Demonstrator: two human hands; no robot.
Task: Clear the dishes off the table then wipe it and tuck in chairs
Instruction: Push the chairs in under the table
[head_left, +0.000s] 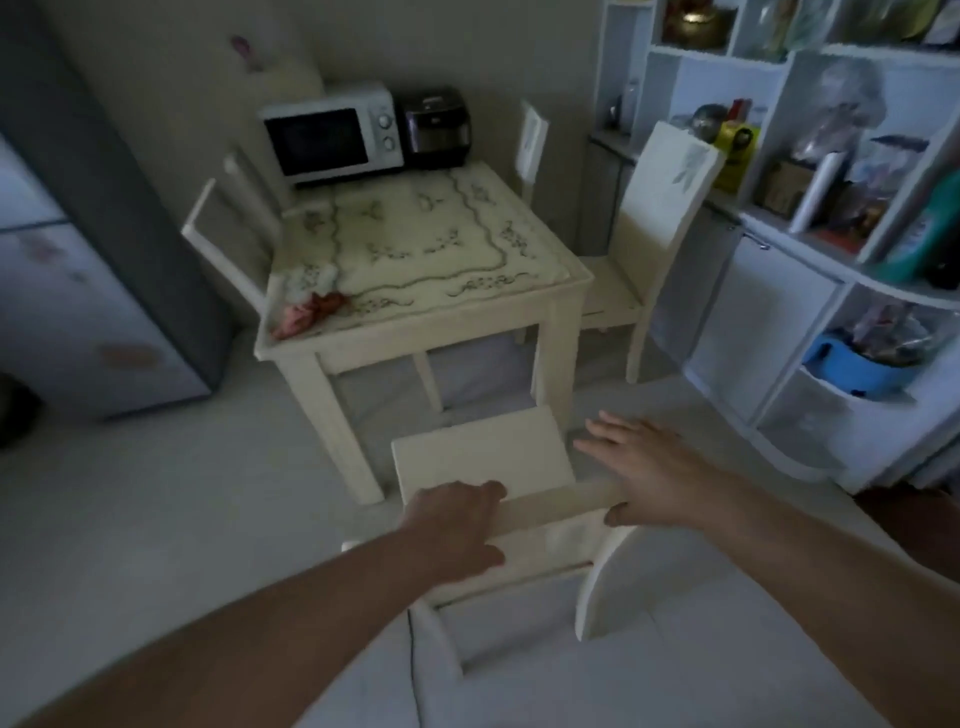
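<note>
the left hand (457, 525) grips the top rail (550, 506) of the near chair (483, 452), its fingers curled over the far side of the rail and the thumb lying on the side toward the camera. the right hand (649, 467) is at the rail's right end with its fingers straight and spread, pointing toward the table (426, 332); the thumb touches the end of the rail and the hand has hold of nothing (whether the palm rests on the chair, i cannot tell). the near chair stands at the table's near side, close to the right front leg, with its seat mostly out from under the tabletop and only the front edge reaching the table's line.

the tabletop carries a pale cloth with a dark vine pattern (415, 244). a white microwave (332, 135) and a dark rice cooker (436, 127) sit side by side at the far end, and a crumpled bundle of white and pink rag (311, 301) lies at the near left corner. no plates or cups show on it.

two chairs (228, 239) stand close against the table's left side. on the right side a tall-backed chair (660, 208) stands apart from the table, its seat out in the open, and another chair back (532, 140) shows near the far right corner. a white shelf unit (810, 67) packed with jars and bottles fills the right wall, with a blue pot (852, 364) on a low shelf. a grey fridge (78, 260) stands at the left.
</note>
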